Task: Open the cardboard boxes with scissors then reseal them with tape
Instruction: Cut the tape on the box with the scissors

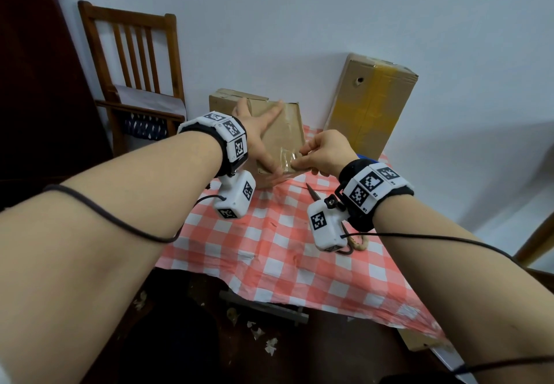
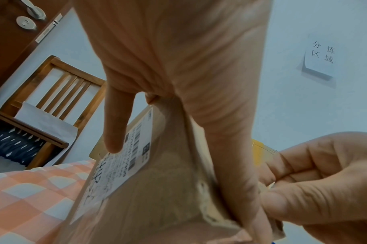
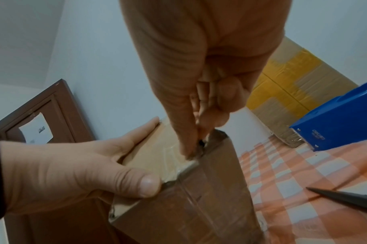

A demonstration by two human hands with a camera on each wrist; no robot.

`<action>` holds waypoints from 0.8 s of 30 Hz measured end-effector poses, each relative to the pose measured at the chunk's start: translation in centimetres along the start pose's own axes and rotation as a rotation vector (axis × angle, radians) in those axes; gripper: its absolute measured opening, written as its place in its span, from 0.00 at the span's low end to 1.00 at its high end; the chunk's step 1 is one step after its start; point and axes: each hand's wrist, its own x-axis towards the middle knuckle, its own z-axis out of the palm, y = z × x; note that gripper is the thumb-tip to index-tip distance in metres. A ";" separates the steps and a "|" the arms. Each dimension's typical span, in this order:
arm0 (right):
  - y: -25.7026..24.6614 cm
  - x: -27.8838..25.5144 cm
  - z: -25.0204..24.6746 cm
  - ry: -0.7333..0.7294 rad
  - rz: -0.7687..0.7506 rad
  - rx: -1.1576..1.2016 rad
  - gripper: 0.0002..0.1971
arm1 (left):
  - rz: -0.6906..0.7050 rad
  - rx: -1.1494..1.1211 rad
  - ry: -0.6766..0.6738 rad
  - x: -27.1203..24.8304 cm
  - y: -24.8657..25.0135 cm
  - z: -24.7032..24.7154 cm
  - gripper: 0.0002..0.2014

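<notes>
At table centre: we have the small cardboard box (image 1: pixel 278 131) tilted on the checked tablecloth (image 1: pixel 269 251).
Left hand (image 1: pixel 257 131): fingers spread flat, thumb pressing the near edge, bracing the box.
Right hand (image 1: pixel 323 152): fingers pinching clear tape (image 1: pixel 286 158) at the near corner.
Risk: we judge the tape may tear or wrinkle if pulled unevenly; the box could slip.
Scissors (image 1: pixel 314 196): at 5 o'clock of the box.
Room: tall box (image 1: pixel 371 105) at 2 o'clock, chair (image 1: pixel 135 63) at 10 o'clock, white wall.

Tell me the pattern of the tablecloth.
The tablecloth is checked in red-pink and white squares; the head view shows it best.
</notes>
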 end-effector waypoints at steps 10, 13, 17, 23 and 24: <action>0.0 -0.3 0.1 0.053 0.009 0.010 0.06 | 0.005 -0.005 -0.004 0.0 0.0 -0.1 0.69; -0.2 -0.3 0.2 0.070 -0.018 -0.025 0.04 | 0.014 -0.010 -0.002 -0.1 0.1 -0.1 0.69; -0.3 -0.2 0.7 0.107 -0.017 -0.062 0.06 | 0.015 -0.013 0.006 -0.2 0.3 0.1 0.69; -0.1 -0.6 1.0 0.110 -0.021 0.001 0.06 | -0.001 -0.004 -0.007 -0.6 0.3 0.1 0.73; 0.0 -0.7 0.8 0.119 -0.010 0.062 0.07 | -0.003 -0.001 -0.014 -0.7 0.4 0.1 0.74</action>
